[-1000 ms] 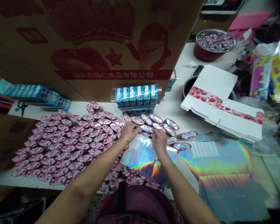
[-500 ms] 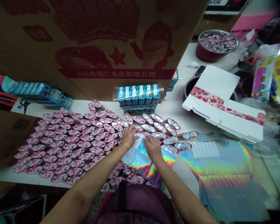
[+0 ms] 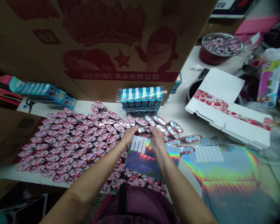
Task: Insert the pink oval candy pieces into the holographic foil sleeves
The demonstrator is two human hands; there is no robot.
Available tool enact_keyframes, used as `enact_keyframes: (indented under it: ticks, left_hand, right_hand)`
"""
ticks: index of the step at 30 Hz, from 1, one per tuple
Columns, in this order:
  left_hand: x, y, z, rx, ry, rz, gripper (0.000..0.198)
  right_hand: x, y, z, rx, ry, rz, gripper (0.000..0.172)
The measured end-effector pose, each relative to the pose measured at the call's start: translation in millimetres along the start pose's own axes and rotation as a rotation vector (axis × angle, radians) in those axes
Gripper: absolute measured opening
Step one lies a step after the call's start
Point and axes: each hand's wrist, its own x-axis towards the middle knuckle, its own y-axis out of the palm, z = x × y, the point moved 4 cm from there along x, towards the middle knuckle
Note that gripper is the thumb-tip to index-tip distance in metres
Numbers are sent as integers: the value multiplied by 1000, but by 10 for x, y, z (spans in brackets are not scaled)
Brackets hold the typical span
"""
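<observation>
My left hand (image 3: 130,136) and my right hand (image 3: 157,139) reach forward side by side, fingertips among oval foil packets with a pink print. Several of these packets (image 3: 162,129) lie silver side up just beyond my fingers, and I cannot tell whether either hand grips one. A large spread of pink packets (image 3: 65,146) covers the table to my left. Under my wrists lies a holographic sheet (image 3: 151,161) with white strips along its upper edge, and its top edge is close to my hands. A second holographic sheet (image 3: 228,183) lies to my right.
A flattened white carton with a strawberry band (image 3: 224,109) lies at right, near a metal bowl of packets (image 3: 221,46). A large printed cardboard box (image 3: 91,40) overhangs the back, and wrapped blue packs (image 3: 141,98) stand below it.
Both hands have moved forward off the holographic sheet onto the packets. The sheet now lies flatter below them, its white strips showing. The view has shifted slightly.
</observation>
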Motion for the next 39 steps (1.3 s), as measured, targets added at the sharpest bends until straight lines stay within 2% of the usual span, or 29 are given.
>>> enact_keyframes:
  ticks: [2, 5, 8, 11, 14, 17, 21, 25, 30, 32, 33, 34, 36, 38, 39]
  left_hand:
    - [65, 8, -13, -146, -58, -3, 42]
    - [210, -65, -40, -117, -44, -79, 37]
    - [395, -177, -90, 111, -10, -157, 31]
    - [567, -250, -189, 455, 46, -221, 28]
    - [684, -251, -280, 733, 105, -272, 24]
    - [743, -209, -318, 855, 164, -296, 23]
    - [757, -178, -315, 920, 191, -326, 24]
    - [772, -173, -310, 922, 183, -348, 20]
    - [744, -224, -326, 895, 147, -409, 18]
    - [624, -251, -355, 893, 196, -401, 18]
    - [538, -251, -367, 901, 241, -356, 17]
    - [438, -237, -372, 919, 293, -277, 17]
    - [219, -170, -342, 973, 382, -47, 23]
    - [27, -96, -262, 1029, 405, 150, 28]
    - [-39, -69, -212, 1049, 390, 203, 28]
  right_hand:
    - [33, 29, -53, -2, -19, -47, 31]
    - [92, 70, -123, -69, -131, -136, 29]
    - [191, 119, -175, -211, -276, -261, 23]
    - [295, 185, -198, -419, -401, -360, 19]
    - [352, 250, -191, -635, -510, -399, 20]
    - [367, 295, -179, -844, -589, -398, 18]
    - [368, 313, -194, -1029, -632, -387, 17]
    - [354, 363, -199, -1110, -636, -364, 19]
    - [362, 334, -62, -1220, -573, -394, 22]
    - [340, 223, 39, -1198, -594, -335, 19]
    - [307, 159, 91, -1185, -635, -262, 19]
    - [254, 96, 137, -1182, -690, -162, 19]
    - [91, -14, 185, -1235, -805, 82, 20]
    - [-100, -113, 161, -1369, -890, 272, 22]
    - [-184, -158, 124, -1449, -926, 329, 22]
